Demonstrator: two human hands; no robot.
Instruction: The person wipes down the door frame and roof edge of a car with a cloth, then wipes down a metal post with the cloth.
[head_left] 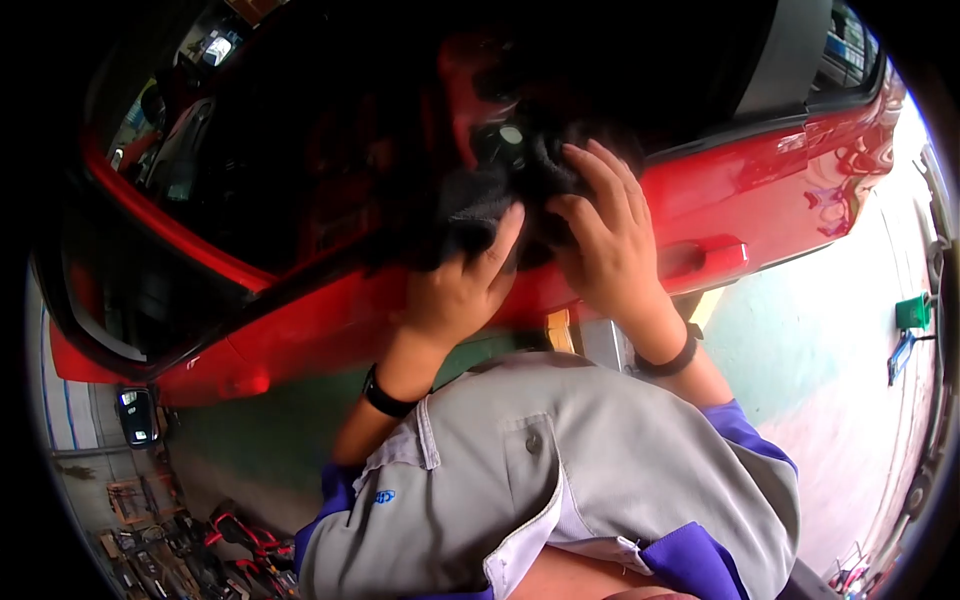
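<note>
Both hands are raised to the side of a red car [700, 210], at the lower edge of its dark window glass. Bunched black cloth [478, 205] lies between them, blurred and partly lost against the dark glass. My left hand [455, 295] grips its lower left part, with the thumb side facing right. Curled fingers of my right hand [610, 225] press into the cloth from the right. A small pale round spot [510, 134] shows above the cloth; I cannot tell what it belongs to.
A red door handle [725, 260] sticks out right of my hands. Tools and parts [170, 550] crowd the floor at lower left. A green container [912, 312] is at the far right. Green and pale floor [790, 340] runs beside the car.
</note>
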